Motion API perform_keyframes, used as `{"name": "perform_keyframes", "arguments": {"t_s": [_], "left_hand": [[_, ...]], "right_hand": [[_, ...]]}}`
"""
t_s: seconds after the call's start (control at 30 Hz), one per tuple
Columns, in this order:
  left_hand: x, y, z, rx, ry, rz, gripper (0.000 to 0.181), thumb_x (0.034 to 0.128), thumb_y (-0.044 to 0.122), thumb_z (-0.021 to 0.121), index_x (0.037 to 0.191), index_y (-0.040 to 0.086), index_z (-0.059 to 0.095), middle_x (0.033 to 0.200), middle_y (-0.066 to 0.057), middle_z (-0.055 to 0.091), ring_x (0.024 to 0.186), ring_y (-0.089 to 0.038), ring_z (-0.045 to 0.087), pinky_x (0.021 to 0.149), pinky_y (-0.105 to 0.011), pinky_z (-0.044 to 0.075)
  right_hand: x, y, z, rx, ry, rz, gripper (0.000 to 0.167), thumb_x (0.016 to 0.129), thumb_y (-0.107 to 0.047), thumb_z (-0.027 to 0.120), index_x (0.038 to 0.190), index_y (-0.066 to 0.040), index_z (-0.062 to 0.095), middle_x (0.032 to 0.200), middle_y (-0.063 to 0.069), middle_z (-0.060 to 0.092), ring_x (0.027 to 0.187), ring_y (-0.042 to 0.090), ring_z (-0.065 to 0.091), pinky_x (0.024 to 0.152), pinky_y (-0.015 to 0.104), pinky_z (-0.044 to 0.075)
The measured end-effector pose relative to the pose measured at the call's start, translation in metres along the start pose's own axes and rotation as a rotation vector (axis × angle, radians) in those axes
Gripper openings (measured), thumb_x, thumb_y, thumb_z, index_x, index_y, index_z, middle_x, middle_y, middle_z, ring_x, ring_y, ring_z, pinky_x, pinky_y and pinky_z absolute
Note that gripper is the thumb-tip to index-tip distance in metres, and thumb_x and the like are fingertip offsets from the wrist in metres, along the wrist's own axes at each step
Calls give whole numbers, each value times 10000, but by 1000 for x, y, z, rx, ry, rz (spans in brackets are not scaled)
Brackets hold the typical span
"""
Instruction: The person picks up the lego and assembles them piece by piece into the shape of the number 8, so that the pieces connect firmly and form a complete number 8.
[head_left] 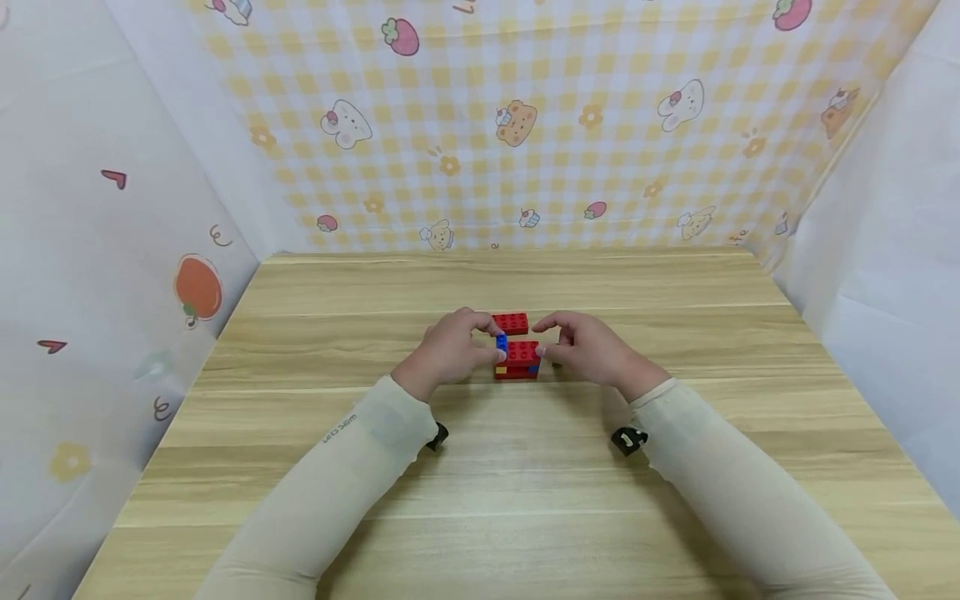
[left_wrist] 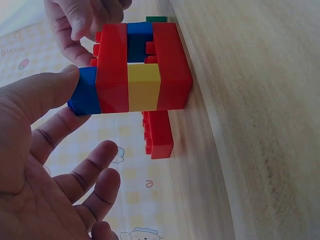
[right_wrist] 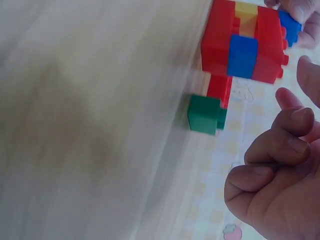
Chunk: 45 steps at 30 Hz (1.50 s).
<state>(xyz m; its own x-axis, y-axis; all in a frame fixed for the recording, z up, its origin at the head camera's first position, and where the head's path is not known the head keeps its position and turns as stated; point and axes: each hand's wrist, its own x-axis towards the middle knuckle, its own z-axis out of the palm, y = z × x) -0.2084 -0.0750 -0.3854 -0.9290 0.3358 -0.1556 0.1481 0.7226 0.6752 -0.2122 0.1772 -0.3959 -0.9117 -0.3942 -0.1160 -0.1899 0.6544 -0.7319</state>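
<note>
Where the pale wood-grain tabletop [head_left: 495, 508] comes nearest, two cream sleeves [head_left: 330, 492] reach in, both cut off below, with black wrist devices [head_left: 628, 439] by the cuffs. Between the hands stands a stack of studded plastic bricks [head_left: 522, 354], its long axis left to right, studs up. A red bottom brick [left_wrist: 172, 75] carries a yellow brick [left_wrist: 144, 87] at the left end and a lower blue brick [right_wrist: 242, 56] at the right, with a red upper brick [left_wrist: 112, 75] across them. Atop its left end sits a small blue brick [left_wrist: 86, 92], lengthwise front to back. The left hand [head_left: 453, 350] pinches that one between thumb and forefinger; whether it is pressed fully down I can't tell. The right hand [head_left: 596, 348] grips nothing, thumb and forefinger apart near the stack's right end, its other fingers bent.

Just beyond lies a loose red brick [head_left: 513, 323], also lengthwise left to right, partly behind the left forefinger. To its right is a green brick [right_wrist: 204, 114], mostly hidden by the right hand from above. I count three red, two blue, one yellow, one green. Farthest off hangs a yellow-and-white checked cloth [head_left: 562, 100].
</note>
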Motion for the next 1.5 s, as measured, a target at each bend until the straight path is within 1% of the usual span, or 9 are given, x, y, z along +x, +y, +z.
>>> {"name": "perform_keyframes", "arguments": {"t_s": [0.13,0.3,0.4,0.63,0.83,1.03,1.13,1.3,1.5], "left_hand": [[-2,1,-1,-6,-1,-7,205,946,338,807,1108,239,730,1363,-1,610,1272,-298,561,1051,-525,439],[-1,0,-1,-5,-2,2,214,947,339,806,1118,237,730,1359,1,613,1242,-287,564,1035,-507,438],[0,-2,0,-3,-1,8,214,946,337,808,1118,236,729,1351,6,617,1231,-281,565,1031,-504,440],[1,-1,0,5,-2,13,205,950,343,804,1107,236,727,1360,8,613,1286,-295,559,1112,-555,368],[1,0,-1,-3,-5,17,209,952,331,800,1123,231,733,1366,0,617,1301,-298,555,1101,-543,388],[0,-1,0,-5,-9,17,191,956,333,796,1105,236,727,1366,4,617,1318,-298,548,1147,-567,328],[0,-1,0,-3,-11,19,195,956,335,796,1109,235,726,1363,4,617,1306,-299,551,1128,-558,353],[1,-2,1,2,-14,23,211,953,340,797,1125,240,729,1389,2,609,1334,-304,534,1114,-558,381],[1,-2,0,5,-13,28,206,954,342,797,1117,236,729,1383,-1,613,1333,-305,535,1124,-567,366]], "right_hand": [[-1,5,-7,-37,29,12,388,1017,-267,727,1361,-97,669,739,42,518,630,215,485,578,315,416],[-2,13,-14,-56,34,61,370,1009,-269,738,1339,-114,680,743,42,513,618,212,483,572,318,419],[-1,18,-16,-69,21,82,342,1011,-256,733,1318,-113,688,750,41,509,629,209,483,577,316,420],[2,25,-16,-82,-18,121,335,982,-218,761,1299,-128,701,780,59,515,664,223,492,600,322,420],[6,29,-16,-103,-59,156,353,957,-190,785,1294,-136,697,813,72,530,703,222,508,627,331,425],[8,31,-14,-117,-85,174,372,955,-191,788,1310,-152,686,854,82,536,739,227,512,645,339,428],[9,30,-13,-126,-87,175,388,945,-177,797,1316,-149,686,858,85,540,756,233,510,660,344,426],[10,28,-11,-136,-85,171,377,934,-147,805,1295,-131,696,860,81,551,770,231,514,678,345,432],[11,28,-9,-144,-78,167,333,932,-127,804,1250,-108,707,846,70,555,760,220,515,676,340,432]]}}
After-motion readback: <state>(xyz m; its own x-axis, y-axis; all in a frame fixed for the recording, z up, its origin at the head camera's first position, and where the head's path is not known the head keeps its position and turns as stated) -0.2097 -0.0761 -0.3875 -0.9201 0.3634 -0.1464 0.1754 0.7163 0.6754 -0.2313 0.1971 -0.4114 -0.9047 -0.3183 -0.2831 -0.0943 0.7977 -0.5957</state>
